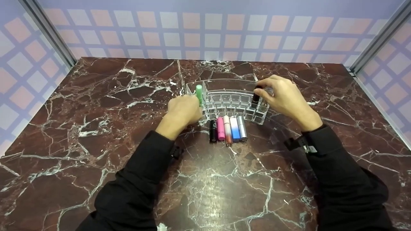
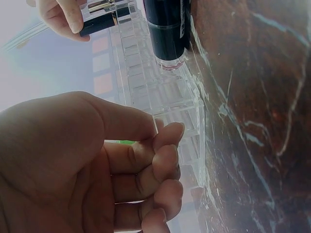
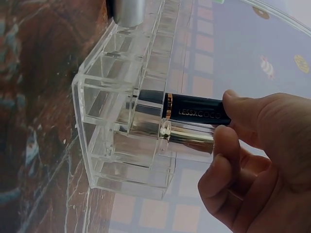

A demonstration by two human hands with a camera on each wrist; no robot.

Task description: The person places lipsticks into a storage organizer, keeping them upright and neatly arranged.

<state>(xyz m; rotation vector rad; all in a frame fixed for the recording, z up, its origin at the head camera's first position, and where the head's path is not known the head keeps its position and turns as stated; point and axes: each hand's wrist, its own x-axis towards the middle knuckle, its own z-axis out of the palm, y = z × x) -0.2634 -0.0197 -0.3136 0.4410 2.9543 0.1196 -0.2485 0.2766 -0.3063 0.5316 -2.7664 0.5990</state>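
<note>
A clear, curved lipstick organizer (image 1: 231, 92) with several compartments stands on the table. My left hand (image 1: 184, 110) is at its left end, thumb and curled fingers pinching the organizer's edge in the left wrist view. At the right end, my right hand (image 1: 284, 96) pinches the top of a black lipstick tube (image 3: 194, 108) with a gold band. The tube's lower end is inside a compartment. Right beside it stands a shiny gold tube (image 3: 189, 141). A green tube (image 1: 199, 93) stands upright in the organizer next to my left hand.
Lying side by side before the organizer are a black tube (image 1: 213, 131), a pink tube (image 1: 221, 128), a pale tube with a brownish end (image 1: 227, 130), a white-and-blue tube (image 1: 235, 129) and a silver tube (image 1: 242, 128). Checkered panels (image 1: 213, 22) enclose the marbled table (image 1: 96, 154).
</note>
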